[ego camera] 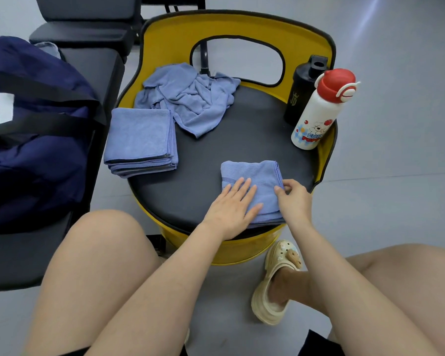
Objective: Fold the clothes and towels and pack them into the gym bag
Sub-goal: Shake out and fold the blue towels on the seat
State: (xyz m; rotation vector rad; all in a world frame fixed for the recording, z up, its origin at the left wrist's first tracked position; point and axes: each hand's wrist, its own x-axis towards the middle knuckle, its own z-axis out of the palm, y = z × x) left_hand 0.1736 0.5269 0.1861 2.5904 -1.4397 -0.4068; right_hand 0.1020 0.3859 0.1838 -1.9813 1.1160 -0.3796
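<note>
Two bare hands work on a small folded blue microfibre towel (251,181) lying at the near edge of the round black padded seat (242,140) of a yellow drum-shaped chair (231,24). The left hand (230,210) lies flat on the towel with its fingers straight, pressing it down. The right hand (292,195) pinches the towel's right edge between thumb and fingertips. A neat stack of folded blue towels (140,142) sits at the seat's left edge, and just behind it, touching, lies a crumpled heap of blue towels (188,98). The navy fabric gym bag with black straps (34,129) rests on a dark chair (23,253) to the left, well apart from the hands. A black shaker bottle (303,91) and a white bottle with a red cap (319,111) stand together at the seat's right rim.
</note>
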